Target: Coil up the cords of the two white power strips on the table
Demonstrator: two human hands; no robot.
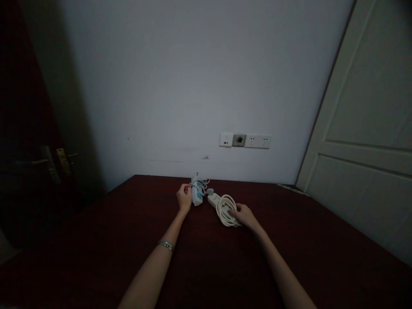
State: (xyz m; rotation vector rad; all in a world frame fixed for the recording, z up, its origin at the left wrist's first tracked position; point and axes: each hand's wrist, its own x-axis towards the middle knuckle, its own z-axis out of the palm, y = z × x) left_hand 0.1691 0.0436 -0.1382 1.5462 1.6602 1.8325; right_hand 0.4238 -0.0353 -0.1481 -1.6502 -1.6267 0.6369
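At the far middle of the table, a white-and-blue power strip lies with a thin grey cord bundled over it. My left hand is at its left side, fingers curled in against the strip and its cord. To the right lies a white power strip, slanted, with a thick cream cord coiled around it. My right hand grips the right side of this coil, thumb inside the loops. A grey-white plug rests between the two strips.
The dark red table meets a pale wall at its far edge. Wall sockets sit above the table. A dark door with a brass handle stands left, a white panelled door right. A thin strip lies at the far right edge.
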